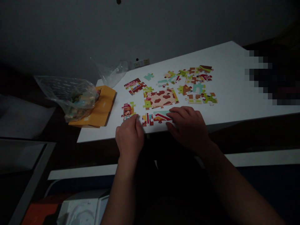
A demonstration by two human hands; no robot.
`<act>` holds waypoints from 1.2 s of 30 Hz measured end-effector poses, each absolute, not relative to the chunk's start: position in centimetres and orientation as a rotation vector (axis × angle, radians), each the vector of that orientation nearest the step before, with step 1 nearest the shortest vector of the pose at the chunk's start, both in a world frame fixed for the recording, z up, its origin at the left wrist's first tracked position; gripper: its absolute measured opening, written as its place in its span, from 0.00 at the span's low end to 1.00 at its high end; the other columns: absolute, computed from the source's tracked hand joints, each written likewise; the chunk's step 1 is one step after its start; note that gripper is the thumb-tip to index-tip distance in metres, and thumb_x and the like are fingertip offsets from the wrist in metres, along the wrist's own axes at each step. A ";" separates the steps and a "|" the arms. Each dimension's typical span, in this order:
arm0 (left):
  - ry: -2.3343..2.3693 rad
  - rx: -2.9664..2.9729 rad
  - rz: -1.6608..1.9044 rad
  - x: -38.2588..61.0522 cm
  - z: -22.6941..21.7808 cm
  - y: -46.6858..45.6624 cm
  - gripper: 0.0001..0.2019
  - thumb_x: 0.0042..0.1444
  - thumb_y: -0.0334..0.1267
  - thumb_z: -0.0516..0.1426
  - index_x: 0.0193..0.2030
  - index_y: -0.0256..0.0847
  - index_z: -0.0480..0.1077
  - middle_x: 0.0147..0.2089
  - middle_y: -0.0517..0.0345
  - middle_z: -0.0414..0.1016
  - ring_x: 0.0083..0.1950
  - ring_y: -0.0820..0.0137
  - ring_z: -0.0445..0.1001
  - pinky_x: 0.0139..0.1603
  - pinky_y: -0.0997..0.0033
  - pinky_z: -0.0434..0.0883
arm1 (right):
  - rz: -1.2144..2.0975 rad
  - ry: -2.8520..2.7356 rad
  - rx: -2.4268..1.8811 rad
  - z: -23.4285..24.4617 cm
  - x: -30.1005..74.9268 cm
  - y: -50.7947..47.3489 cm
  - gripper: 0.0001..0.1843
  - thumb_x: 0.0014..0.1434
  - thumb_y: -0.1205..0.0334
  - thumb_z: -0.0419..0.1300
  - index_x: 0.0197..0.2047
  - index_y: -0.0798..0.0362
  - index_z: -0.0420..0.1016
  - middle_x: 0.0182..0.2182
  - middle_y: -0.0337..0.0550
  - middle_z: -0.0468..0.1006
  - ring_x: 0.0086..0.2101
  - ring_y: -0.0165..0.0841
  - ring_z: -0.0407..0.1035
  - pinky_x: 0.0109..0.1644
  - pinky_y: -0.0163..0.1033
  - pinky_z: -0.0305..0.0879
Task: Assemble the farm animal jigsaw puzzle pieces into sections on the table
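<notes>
Near the table's front edge, my right hand [188, 126] has its thumb and fingers around the right end of a joined puzzle section with a red-and-yellow roof [161, 117]. A smaller puzzle section with a red stripe [147, 119] lies just left of it. My left hand [130, 134] is closed at the edge, its thumb beside a puzzle section showing a bearded figure [127, 111]; its curled fingers hide whatever may be in them. Beyond both hands lies a joined section with a brown-spotted cow pattern [162, 98].
Several loose and joined puzzle pieces [198, 89] spread over the back right of the white table [234, 87]. At the left, a clear plastic bag [81, 100] with pieces inside rests on a yellow packet [105, 104]. Another clear bag [114, 75] stands by the wall.
</notes>
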State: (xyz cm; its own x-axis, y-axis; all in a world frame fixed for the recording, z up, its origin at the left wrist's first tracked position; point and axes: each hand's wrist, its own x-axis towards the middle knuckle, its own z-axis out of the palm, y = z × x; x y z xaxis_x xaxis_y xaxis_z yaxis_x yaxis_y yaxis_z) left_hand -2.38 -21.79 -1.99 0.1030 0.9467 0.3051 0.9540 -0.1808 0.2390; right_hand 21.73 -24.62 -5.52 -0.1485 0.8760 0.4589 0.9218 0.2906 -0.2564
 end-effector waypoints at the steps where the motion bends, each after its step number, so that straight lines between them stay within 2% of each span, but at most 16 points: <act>1: -1.924 -2.336 -0.660 -2.7 -2.1 -21.9 0.19 0.76 0.36 0.53 0.63 0.38 0.81 0.56 0.40 0.87 0.55 0.51 0.84 0.55 0.51 0.76 | -0.115 -2.035 -1.601 -5.5 21.7 -24.6 0.15 0.74 0.54 0.66 0.59 0.52 0.83 0.61 0.50 0.85 0.58 0.54 0.73 0.53 0.56 0.61; 4: -1.685 -2.377 -0.805 -2.9 -3.1 -22.9 0.15 0.74 0.34 0.55 0.59 0.37 0.81 0.54 0.40 0.85 0.55 0.50 0.81 0.56 0.49 0.77 | -0.104 -2.028 -1.604 -5.5 21.7 -24.6 0.15 0.74 0.55 0.65 0.58 0.51 0.83 0.61 0.51 0.85 0.58 0.55 0.73 0.54 0.56 0.62; 6: -1.563 -2.432 -0.871 -2.4 -4.2 -24.2 0.14 0.73 0.32 0.57 0.60 0.38 0.80 0.58 0.40 0.84 0.58 0.50 0.81 0.59 0.48 0.77 | -0.094 -2.029 -1.609 -5.5 21.7 -24.7 0.15 0.74 0.55 0.65 0.58 0.51 0.84 0.61 0.51 0.85 0.57 0.55 0.73 0.53 0.57 0.62; 8: -1.494 -2.516 -0.841 -1.6 -5.6 -25.7 0.22 0.71 0.29 0.58 0.70 0.38 0.74 0.68 0.38 0.81 0.70 0.49 0.78 0.67 0.46 0.76 | -0.096 -2.032 -1.607 -5.5 21.8 -24.7 0.14 0.74 0.56 0.65 0.58 0.51 0.84 0.61 0.52 0.85 0.57 0.55 0.73 0.53 0.57 0.63; 10: -1.465 -2.538 -0.799 -0.8 -7.0 -27.1 0.30 0.70 0.29 0.59 0.78 0.33 0.66 0.76 0.34 0.75 0.79 0.45 0.71 0.74 0.42 0.72 | -0.101 -2.031 -1.598 -5.5 21.8 -24.6 0.14 0.74 0.56 0.65 0.57 0.50 0.84 0.61 0.52 0.86 0.57 0.55 0.74 0.53 0.57 0.64; 14: -1.490 -2.529 -0.785 0.3 -8.9 -28.6 0.37 0.70 0.30 0.59 0.83 0.30 0.58 0.81 0.32 0.70 0.85 0.43 0.62 0.82 0.39 0.63 | -0.107 -2.031 -1.602 -5.7 21.8 -24.6 0.14 0.74 0.56 0.64 0.58 0.50 0.83 0.61 0.52 0.86 0.58 0.56 0.74 0.55 0.58 0.65; 18: -1.504 -2.499 -0.873 0.5 -9.3 -28.8 0.35 0.69 0.29 0.59 0.82 0.31 0.60 0.79 0.34 0.72 0.85 0.46 0.63 0.85 0.41 0.61 | -0.103 -1.966 -1.522 -6.1 22.4 -24.8 0.19 0.71 0.56 0.66 0.62 0.51 0.80 0.61 0.56 0.85 0.58 0.55 0.77 0.57 0.59 0.69; 21: -1.469 -2.502 -0.901 0.2 -9.3 -28.9 0.34 0.68 0.28 0.61 0.80 0.28 0.63 0.78 0.32 0.73 0.83 0.46 0.65 0.86 0.43 0.59 | -0.109 -1.833 -1.411 -6.4 23.6 -25.5 0.19 0.69 0.59 0.64 0.62 0.50 0.78 0.56 0.55 0.86 0.55 0.53 0.80 0.57 0.57 0.71; 26: -1.453 -2.484 -0.949 -0.1 -9.4 -29.1 0.34 0.66 0.27 0.61 0.79 0.29 0.65 0.73 0.32 0.75 0.79 0.45 0.69 0.83 0.43 0.65 | -0.183 -1.773 -1.420 -7.1 25.1 -26.9 0.19 0.67 0.65 0.63 0.60 0.50 0.78 0.51 0.53 0.88 0.49 0.50 0.82 0.52 0.53 0.72; 31: -1.462 -2.484 -0.992 -0.1 -8.9 -28.8 0.32 0.66 0.28 0.62 0.76 0.30 0.68 0.69 0.33 0.76 0.75 0.45 0.72 0.79 0.44 0.69 | -0.255 -1.750 -1.422 -8.5 25.3 -27.4 0.20 0.66 0.64 0.64 0.61 0.49 0.77 0.49 0.51 0.88 0.49 0.49 0.83 0.54 0.53 0.73; 33: -1.477 -2.485 -1.002 -0.3 -8.4 -28.5 0.30 0.66 0.28 0.62 0.75 0.33 0.69 0.67 0.34 0.76 0.73 0.46 0.74 0.76 0.44 0.72 | -0.299 -1.734 -1.394 -9.5 25.4 -27.3 0.19 0.65 0.64 0.64 0.59 0.47 0.78 0.48 0.49 0.89 0.48 0.48 0.84 0.54 0.53 0.74; 36: -1.501 -2.506 -0.970 -0.5 -7.9 -28.1 0.28 0.66 0.30 0.63 0.73 0.36 0.71 0.67 0.35 0.76 0.70 0.48 0.76 0.73 0.46 0.75 | -0.378 -1.722 -1.353 -11.3 25.6 -27.0 0.13 0.62 0.61 0.64 0.50 0.44 0.80 0.43 0.43 0.89 0.46 0.47 0.86 0.53 0.53 0.74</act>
State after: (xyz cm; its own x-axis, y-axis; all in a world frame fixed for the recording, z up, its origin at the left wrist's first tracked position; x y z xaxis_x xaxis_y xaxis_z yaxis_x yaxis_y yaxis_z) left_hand -0.54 -28.09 -7.87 0.3264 0.7732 0.5437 0.8134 -0.5227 0.2552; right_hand 25.60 -26.97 -11.29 -0.0110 0.6224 0.7826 0.8932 0.3580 -0.2722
